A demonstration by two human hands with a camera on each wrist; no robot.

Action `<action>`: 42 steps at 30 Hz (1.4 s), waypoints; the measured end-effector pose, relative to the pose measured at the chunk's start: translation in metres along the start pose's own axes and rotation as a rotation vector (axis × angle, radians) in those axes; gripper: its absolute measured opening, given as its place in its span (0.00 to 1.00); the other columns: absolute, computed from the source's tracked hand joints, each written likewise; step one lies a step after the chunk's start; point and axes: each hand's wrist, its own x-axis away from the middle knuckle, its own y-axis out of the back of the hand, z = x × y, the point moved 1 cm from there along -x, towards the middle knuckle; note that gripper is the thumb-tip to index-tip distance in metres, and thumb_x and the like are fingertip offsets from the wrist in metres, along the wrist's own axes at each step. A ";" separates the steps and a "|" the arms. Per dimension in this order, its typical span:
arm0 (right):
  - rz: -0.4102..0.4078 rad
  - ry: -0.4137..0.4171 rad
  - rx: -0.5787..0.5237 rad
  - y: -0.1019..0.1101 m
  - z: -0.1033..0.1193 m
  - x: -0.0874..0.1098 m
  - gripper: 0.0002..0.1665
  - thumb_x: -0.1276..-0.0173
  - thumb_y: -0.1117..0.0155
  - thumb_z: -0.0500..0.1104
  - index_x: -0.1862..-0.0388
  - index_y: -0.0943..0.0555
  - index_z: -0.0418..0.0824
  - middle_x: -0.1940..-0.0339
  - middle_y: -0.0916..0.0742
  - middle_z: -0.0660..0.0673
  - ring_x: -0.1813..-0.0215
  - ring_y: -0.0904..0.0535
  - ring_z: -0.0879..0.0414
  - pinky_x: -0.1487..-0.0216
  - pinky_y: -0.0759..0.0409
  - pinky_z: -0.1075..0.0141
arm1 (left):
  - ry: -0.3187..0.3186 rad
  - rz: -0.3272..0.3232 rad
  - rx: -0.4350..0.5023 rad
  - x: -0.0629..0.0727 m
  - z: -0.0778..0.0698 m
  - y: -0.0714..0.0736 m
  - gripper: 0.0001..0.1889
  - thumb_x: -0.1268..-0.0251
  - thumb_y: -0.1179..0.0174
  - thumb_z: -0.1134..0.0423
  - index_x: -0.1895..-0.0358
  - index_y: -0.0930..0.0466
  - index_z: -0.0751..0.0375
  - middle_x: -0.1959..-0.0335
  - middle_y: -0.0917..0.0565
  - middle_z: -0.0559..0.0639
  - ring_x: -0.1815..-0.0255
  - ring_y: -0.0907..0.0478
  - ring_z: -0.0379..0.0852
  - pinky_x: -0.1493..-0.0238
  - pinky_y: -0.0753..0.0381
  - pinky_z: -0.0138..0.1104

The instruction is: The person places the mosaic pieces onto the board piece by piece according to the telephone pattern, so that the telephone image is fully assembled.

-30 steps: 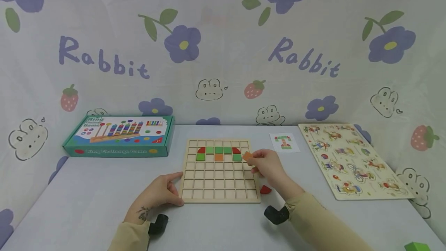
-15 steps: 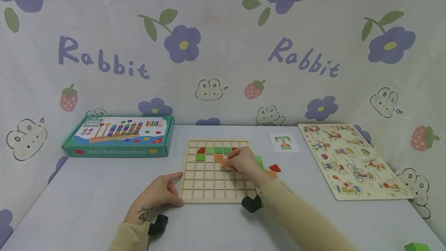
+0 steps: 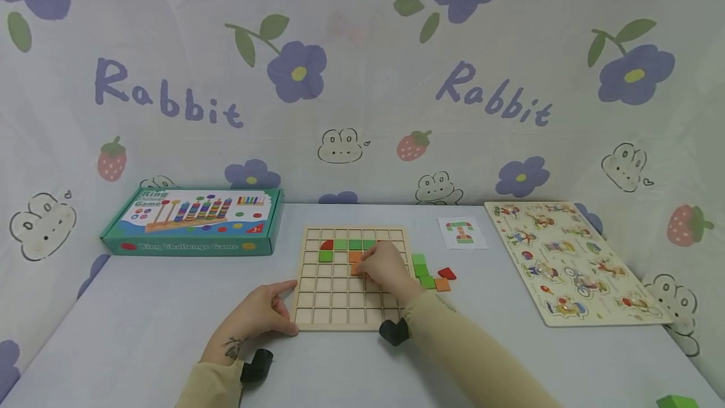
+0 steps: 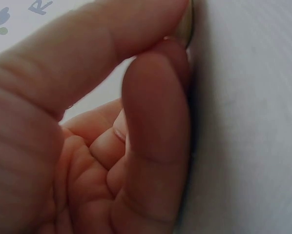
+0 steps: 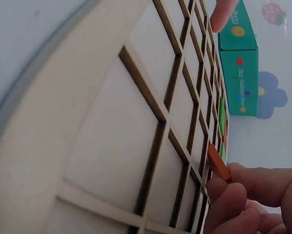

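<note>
Plainly, right fingers (image 5: 233,195) round flat orange square (image 5: 218,162), left fingers (image 4: 112,29) against gridded wooden board (image 3: 338,315).

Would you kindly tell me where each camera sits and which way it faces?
Head: on the head, facing forward and down at the grid board; left hand, right hand and sleeves show.
Left wrist: on that wrist, facing the left hand close up.
Right wrist: on that wrist, facing across the grid board; right fingers, left fingertip show.
Head and right wrist share the green box.
</note>
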 end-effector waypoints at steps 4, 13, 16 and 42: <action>-0.011 0.020 0.035 -0.004 0.001 0.000 0.07 0.45 0.34 0.36 0.67 0.19 0.34 0.77 0.18 0.46 0.80 0.25 0.59 0.76 0.28 0.67 | -0.008 0.004 0.006 0.001 -0.001 0.000 0.48 0.66 0.26 0.71 0.33 0.38 0.64 0.83 0.23 0.50 0.82 0.31 0.40 0.77 0.32 0.33; -0.042 -0.028 0.138 -0.005 0.006 -0.001 0.25 0.49 0.35 0.37 0.95 0.38 0.47 0.95 0.32 0.53 0.89 0.37 0.60 0.87 0.42 0.69 | -0.008 0.005 0.006 0.001 0.000 0.001 0.47 0.66 0.26 0.71 0.33 0.38 0.63 0.83 0.23 0.50 0.82 0.31 0.40 0.78 0.33 0.33; -0.043 -0.058 0.170 -0.005 0.008 -0.001 0.25 0.50 0.34 0.37 0.96 0.38 0.46 0.94 0.34 0.53 0.88 0.39 0.60 0.86 0.43 0.69 | -0.007 0.002 0.001 0.000 0.000 0.001 0.47 0.66 0.26 0.70 0.33 0.38 0.63 0.82 0.23 0.50 0.82 0.31 0.40 0.78 0.33 0.33; -0.050 0.028 0.039 0.012 0.004 0.002 0.11 0.45 0.37 0.41 0.84 0.25 0.41 0.84 0.23 0.50 0.83 0.35 0.59 0.81 0.38 0.68 | -0.017 0.012 -0.002 -0.001 0.002 0.001 0.47 0.65 0.26 0.70 0.33 0.38 0.63 0.82 0.23 0.50 0.82 0.31 0.40 0.78 0.33 0.32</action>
